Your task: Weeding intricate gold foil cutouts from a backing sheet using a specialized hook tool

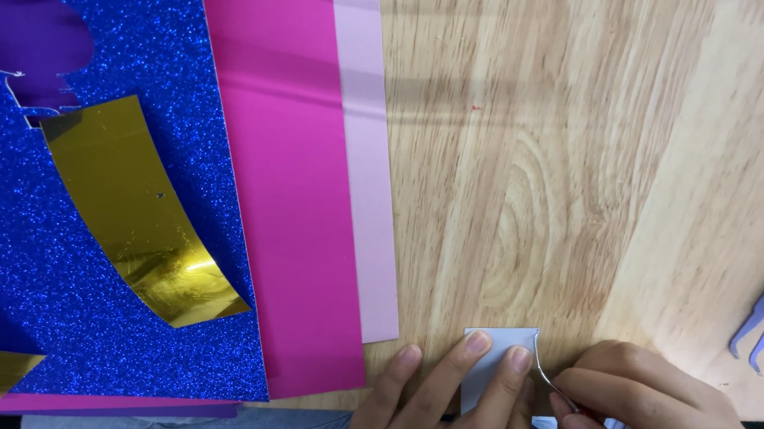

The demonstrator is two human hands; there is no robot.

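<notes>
Grey card scrap [496,357] half under left hand [440,402], right hand's [655,408] thin tool [552,380] mostly hidden

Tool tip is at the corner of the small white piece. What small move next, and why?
Probably draw the thin metal tool down along the white piece's right edge. The right hand has its tip at the top right corner, and the left hand fingers press the piece flat on the wooden table.

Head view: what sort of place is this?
Probably a craft table: a wooden tabletop with blue glitter sheet, pink paper and gold foil strip; both hands work a small grey card.
</notes>
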